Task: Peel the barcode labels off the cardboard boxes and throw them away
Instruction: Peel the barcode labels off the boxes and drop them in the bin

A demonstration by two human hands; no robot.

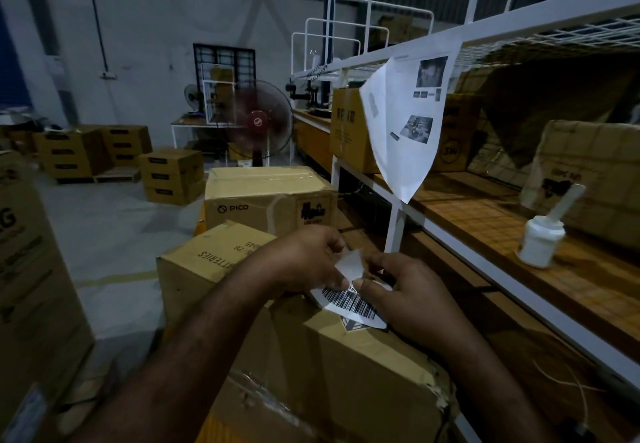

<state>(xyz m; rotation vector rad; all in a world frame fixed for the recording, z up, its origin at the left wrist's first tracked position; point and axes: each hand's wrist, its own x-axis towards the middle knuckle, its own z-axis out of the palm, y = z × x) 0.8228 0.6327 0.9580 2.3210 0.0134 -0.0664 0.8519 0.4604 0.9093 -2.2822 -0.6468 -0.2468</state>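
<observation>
A white barcode label (349, 304) lies on top of the nearest cardboard box (346, 373), its far edge lifted and curled up. My left hand (304, 262) pinches the raised flap from the left. My right hand (401, 293) pinches the label from the right, thumb pressing near the barcode. Another box printed "BATTERIES" (207, 262) sits just behind on the left, and a "PICO" box (263, 200) stands behind that.
A white metal rack with wooden shelves (485, 221) runs along the right, holding a white bottle (540, 238), boxes and a hanging printed sheet (405, 124). A red pedestal fan (258, 124) and stacked cartons (90, 151) stand farther back. A tall carton (31, 269) is at left.
</observation>
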